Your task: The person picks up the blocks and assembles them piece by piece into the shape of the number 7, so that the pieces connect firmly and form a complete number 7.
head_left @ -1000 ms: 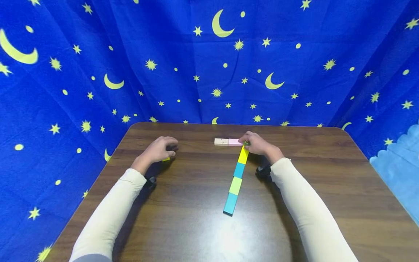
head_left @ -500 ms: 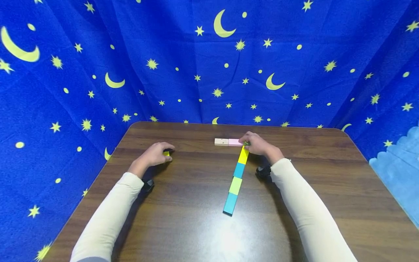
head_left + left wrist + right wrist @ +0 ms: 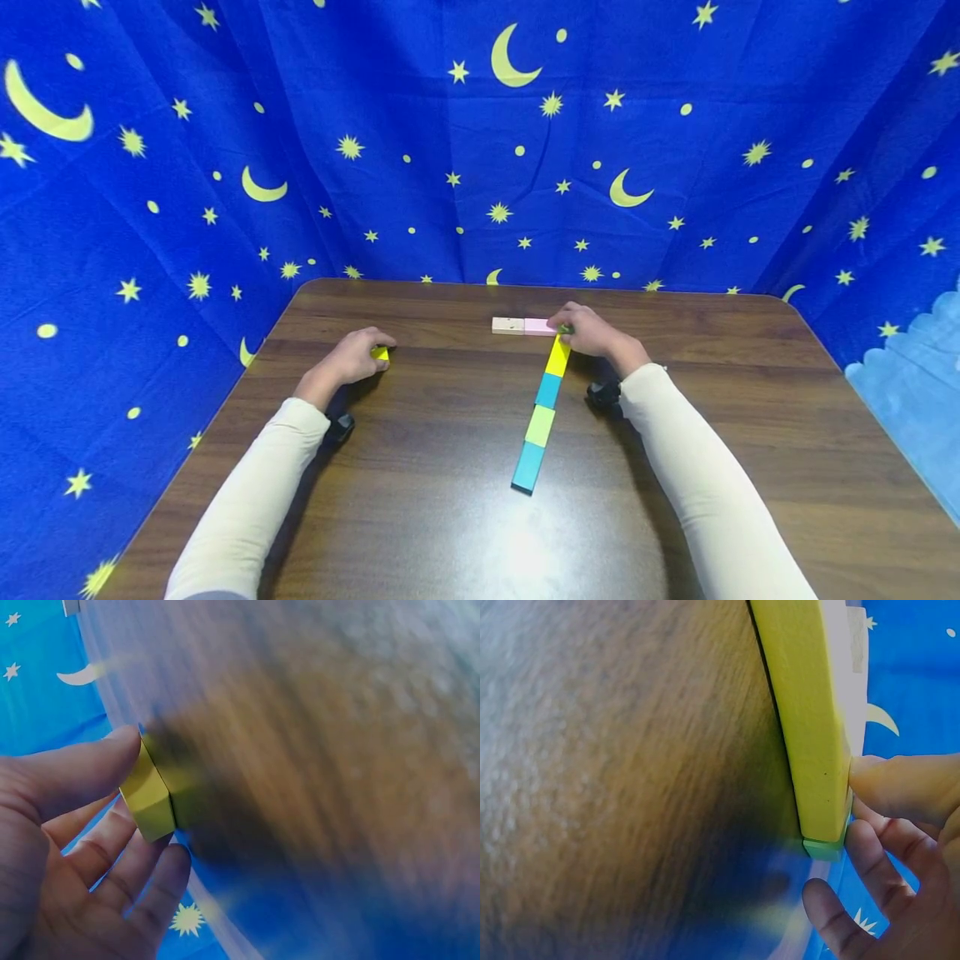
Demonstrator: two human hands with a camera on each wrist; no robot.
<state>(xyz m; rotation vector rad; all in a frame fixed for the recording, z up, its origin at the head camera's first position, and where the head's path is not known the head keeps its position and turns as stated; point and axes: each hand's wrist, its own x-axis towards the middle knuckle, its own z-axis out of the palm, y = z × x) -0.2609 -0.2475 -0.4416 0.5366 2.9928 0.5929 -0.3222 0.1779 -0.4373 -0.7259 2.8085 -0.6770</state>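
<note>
My left hand (image 3: 352, 356) pinches a yellow block (image 3: 154, 799) on the left of the table, thumb on one side and fingers on the other. My right hand (image 3: 591, 330) holds a green block (image 3: 823, 848) at the corner of an L-shaped row, its fingers hiding most of it. From that corner a pink block (image 3: 537, 327) and a pale wood block (image 3: 507, 326) run left. Toward the front run a yellow block (image 3: 557, 357), a blue block (image 3: 547, 390), a lime block (image 3: 539, 426) and a light blue block (image 3: 528, 467), end to end.
The brown wooden table (image 3: 420, 500) has its far edge against a blue curtain (image 3: 420, 125) with yellow stars and moons. A light blue fluffy cloth (image 3: 911, 400) hangs beyond the right edge.
My left hand has moved slightly down and left, and its fingers have closed on the yellow block. The right hand and the row of blocks stay in place.
</note>
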